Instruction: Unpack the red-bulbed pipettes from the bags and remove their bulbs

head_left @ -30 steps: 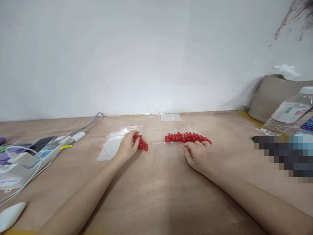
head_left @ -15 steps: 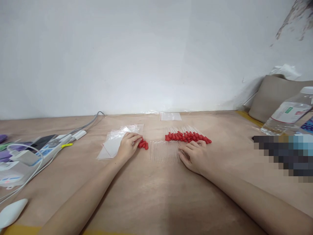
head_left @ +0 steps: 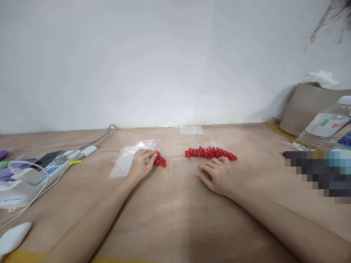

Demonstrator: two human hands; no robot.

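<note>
At opposite sides of the row of thin clear tubes [head_left: 181,170], head view: two bare hands, both low over the table [head_left: 164,219].

Left of the row: left hand [head_left: 143,164], at a small heap of loose red bulbs [head_left: 160,161], rubber by the look. Thumb and forefinger close together at the heap's far side. Cannot tell if clamped on a bulb or only touching. Further left of the row, partly beneath that hand: overlapping clear zip bags [head_left: 122,163].

Right end of the row: right hand [head_left: 215,174], thumb and forefinger a little apart, tips at the last tubes. No visible grip on any tube; cannot confirm contact.

Beyond the row, toward its right: red-bulbed tubes [head_left: 216,152] lying side by side, bulbs nearest the row, stems pointing away. Straight beyond the row, near the wall [head_left: 164,65]: single flat zip bag [head_left: 191,130]. Far left of the row: white power strip [head_left: 53,170]. Far right: clear plastic bottle [head_left: 320,126].

Handling, judgement only: pick from the row's right end, one tube per pinch. Probably easy to bend or roll, so go light and avoid sweeping neighbours. Separate a single bulb from the heap before lifting. Keep forearms clear of the row.
</note>
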